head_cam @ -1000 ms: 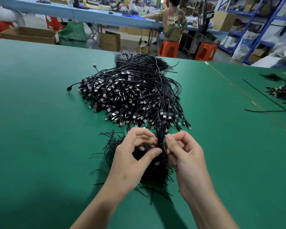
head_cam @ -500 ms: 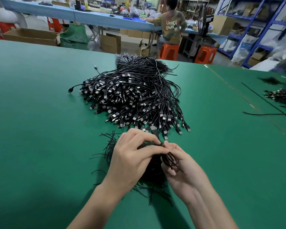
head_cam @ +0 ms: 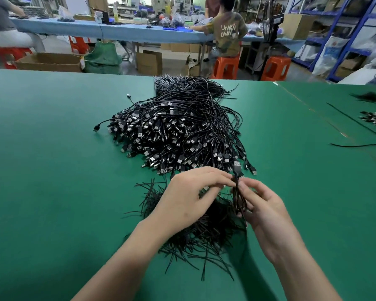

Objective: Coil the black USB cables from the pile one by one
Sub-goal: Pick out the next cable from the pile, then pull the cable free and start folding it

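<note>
Cable (head_cam: 238,193), USB, black, one item in hand: folded into a short bundle of loops, held upright between both hands just in front of the pile (head_cam: 178,131) on the green table (head_cam: 52,181), its plug (head_cam: 237,168) standing out at the top. Left hand (head_cam: 191,198): fingertips pinched together on the bundle just below the plug. Right hand (head_cam: 267,211): thumb and fingers curled round the loops lower down. Handling, by judgement: very light; thin, limp cord with some spring, so loops likely to open if the pinch slackens; smooth jacket, probably a little slippery; plug the only rigid part, its metal tip not to be bent. Best hold: across all loops at mid-bundle, with the plug neck as anchor. Beneath the hands: heap of thin black strands (head_cam: 204,235), kind not determinable.
</note>
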`<state>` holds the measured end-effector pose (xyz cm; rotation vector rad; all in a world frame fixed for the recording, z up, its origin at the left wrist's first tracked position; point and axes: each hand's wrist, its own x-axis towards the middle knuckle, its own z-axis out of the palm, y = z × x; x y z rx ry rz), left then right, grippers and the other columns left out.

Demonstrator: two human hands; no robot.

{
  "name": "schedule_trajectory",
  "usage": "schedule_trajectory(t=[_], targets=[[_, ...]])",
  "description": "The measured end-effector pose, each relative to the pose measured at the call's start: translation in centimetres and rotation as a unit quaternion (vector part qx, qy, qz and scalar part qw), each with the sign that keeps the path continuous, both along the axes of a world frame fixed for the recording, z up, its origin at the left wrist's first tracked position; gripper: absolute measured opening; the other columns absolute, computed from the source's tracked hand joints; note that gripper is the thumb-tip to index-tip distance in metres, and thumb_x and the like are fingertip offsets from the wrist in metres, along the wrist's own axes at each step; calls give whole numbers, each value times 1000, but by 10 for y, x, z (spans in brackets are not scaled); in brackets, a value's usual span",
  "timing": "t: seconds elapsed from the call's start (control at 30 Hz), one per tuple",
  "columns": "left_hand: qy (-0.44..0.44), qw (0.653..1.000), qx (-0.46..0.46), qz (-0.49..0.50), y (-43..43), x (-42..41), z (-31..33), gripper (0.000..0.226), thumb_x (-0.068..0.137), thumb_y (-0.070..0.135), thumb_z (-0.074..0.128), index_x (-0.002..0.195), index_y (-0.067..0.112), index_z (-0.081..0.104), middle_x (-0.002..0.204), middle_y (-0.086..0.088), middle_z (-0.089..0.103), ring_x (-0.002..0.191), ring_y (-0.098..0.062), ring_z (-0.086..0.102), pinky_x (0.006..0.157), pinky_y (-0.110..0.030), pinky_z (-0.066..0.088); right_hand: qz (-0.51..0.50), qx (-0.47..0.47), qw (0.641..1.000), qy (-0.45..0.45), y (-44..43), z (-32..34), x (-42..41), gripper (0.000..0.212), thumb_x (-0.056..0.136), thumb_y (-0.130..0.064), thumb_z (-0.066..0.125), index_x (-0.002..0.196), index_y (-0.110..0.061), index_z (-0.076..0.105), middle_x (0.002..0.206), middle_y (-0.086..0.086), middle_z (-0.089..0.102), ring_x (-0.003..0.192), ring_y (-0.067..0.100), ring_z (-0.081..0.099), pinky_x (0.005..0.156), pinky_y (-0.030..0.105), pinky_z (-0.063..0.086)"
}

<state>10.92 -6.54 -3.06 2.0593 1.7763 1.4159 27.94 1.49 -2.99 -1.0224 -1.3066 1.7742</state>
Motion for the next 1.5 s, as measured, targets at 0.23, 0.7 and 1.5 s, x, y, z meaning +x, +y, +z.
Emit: schedule_trajectory(t=[0.23, 0.7, 1.5], targets=[[22, 972, -66, 225, 47, -77, 16, 26, 100, 14, 62, 121, 24, 74, 125, 10, 68, 119, -9, 60, 107, -28, 43, -163, 250, 912, -282, 76, -35, 28, 9, 93, -16, 69, 93, -24, 69, 86, -7, 72, 80, 17, 68, 67, 28, 48], [180, 877, -214, 390, 129, -155, 23, 34, 106, 28, 55, 135, 14, 65, 135, -13, 61, 126, -35, 53, 104, -48, 44, -128, 414, 773, -463, 77, -48, 18, 35, 89, -20, 73, 122, -16, 63, 123, 4, 50, 122, 24, 46, 103, 46, 37], [-139, 964, -203, 101, -2, -41, 53, 22, 84, 29, 83, 105, 36, 81, 92, 15, 77, 86, -4, 69, 78, -12, 49, 134, -11, 988, 77, 25, 26, -91, 39, 108, -32, 45, 99, -17, 80, 104, 9, 78, 97, 25, 73, 95, 40, 57]])
